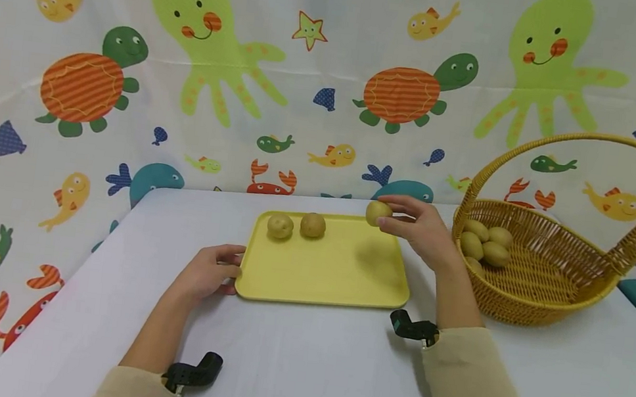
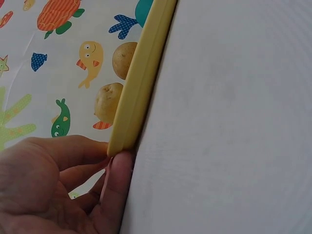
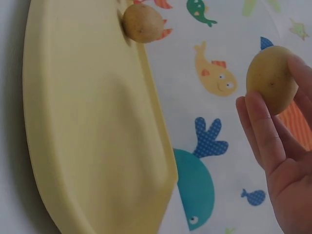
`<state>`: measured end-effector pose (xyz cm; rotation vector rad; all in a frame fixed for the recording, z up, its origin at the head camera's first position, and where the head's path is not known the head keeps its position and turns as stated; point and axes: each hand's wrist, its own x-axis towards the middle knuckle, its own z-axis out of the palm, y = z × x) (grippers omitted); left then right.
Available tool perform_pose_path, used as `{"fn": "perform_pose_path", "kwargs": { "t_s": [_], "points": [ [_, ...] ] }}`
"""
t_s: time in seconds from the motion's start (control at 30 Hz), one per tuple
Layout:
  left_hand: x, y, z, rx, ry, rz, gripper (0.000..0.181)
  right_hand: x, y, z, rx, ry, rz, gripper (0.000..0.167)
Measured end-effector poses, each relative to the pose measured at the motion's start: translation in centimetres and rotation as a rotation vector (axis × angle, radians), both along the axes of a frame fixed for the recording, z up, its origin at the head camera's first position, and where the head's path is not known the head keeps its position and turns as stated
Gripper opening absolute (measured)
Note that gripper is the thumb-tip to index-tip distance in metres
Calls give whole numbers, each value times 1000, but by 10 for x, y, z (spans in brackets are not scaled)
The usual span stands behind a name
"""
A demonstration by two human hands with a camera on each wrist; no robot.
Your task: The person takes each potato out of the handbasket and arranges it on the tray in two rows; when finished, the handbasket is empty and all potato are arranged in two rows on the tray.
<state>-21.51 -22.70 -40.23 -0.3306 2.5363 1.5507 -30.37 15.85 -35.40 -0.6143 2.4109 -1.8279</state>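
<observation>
Two potatoes, one at the left (image 1: 280,226) and one beside it (image 1: 313,225), lie near the back edge of a yellow tray (image 1: 323,272). My right hand (image 1: 423,233) pinches another potato (image 1: 378,213) between thumb and fingers above the tray's back right part; the right wrist view shows this potato (image 3: 272,80) held clear of the tray (image 3: 97,117). At the tray's left edge is my left hand (image 1: 213,272). In the left wrist view, thumb and fingers of that hand (image 2: 63,180) touch the corner of the tray (image 2: 141,83).
A wicker basket (image 1: 543,305) with a tall handle stands right of the tray, several potatoes (image 1: 496,254) at its left side. Behind the white table (image 1: 297,368) hangs a cloth (image 1: 318,99) printed with sea animals.
</observation>
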Motion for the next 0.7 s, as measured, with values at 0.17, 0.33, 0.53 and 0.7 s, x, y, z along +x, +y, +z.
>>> {"fn": "perform_pose_path", "kwargs": {
  "t_s": [0.17,0.33,0.53,0.7],
  "points": [
    [1,1,-1,-8,3,11,54,-4,-8,-5,-6,-7,-7,52],
    [2,2,-2,-7,-5,15,55,-8,-15,-9,7,-33,-11,53],
    [4,2,-2,1,0,17,55,-10,-23,-14,2,-59,-31,50],
    [6,3,-3,13,5,11,55,-12,-30,-19,-17,-88,-61,49]
  ]
}}
